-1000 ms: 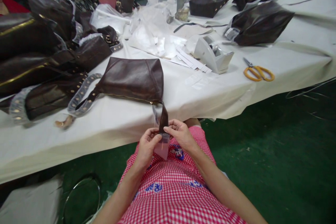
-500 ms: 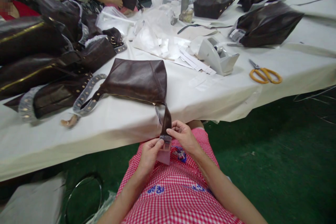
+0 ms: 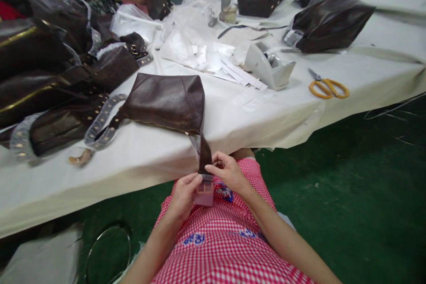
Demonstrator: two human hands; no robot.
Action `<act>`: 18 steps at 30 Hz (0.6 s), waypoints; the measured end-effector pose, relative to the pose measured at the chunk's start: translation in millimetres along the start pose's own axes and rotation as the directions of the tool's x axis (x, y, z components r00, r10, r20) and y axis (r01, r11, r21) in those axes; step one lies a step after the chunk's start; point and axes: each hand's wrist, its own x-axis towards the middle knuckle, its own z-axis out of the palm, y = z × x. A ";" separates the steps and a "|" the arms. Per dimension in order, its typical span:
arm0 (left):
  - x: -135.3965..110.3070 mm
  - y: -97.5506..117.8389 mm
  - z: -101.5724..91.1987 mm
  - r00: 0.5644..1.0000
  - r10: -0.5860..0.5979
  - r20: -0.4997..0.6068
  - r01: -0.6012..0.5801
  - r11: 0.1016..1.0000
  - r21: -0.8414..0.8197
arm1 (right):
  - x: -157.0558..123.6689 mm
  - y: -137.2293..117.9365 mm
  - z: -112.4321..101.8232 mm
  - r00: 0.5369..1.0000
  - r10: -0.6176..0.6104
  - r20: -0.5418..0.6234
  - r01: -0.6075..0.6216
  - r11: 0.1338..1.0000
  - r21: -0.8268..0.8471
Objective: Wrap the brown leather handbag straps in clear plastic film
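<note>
We've got the bag strap [image 3: 205, 151] over our lap [image 3: 216, 226]: L hand [image 3: 184, 191] fingers clamped on its end w/ clear plastic [image 3: 203, 199], R hand [image 3: 230, 173] fingers pinching its edge just above. Brown bag [image 3: 164, 100] lies on the surface [image 3: 238, 117] nr front edge, scissors [image 3: 327, 88] & tape dispenser [image 3: 263, 69] off to R.

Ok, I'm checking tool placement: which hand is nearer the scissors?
Right. The right hand, at the strap, has the scissors ahead and well off to its right. The left hand, at the strap's lower end, is farther left of them.
</note>
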 end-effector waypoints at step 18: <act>1.4 11.9 7.9 0.993 0.005 0.116 0.011 0.990 -0.138 | -34.7 -1.2 -20.6 0.985 -0.172 0.023 0.173 0.984 -0.038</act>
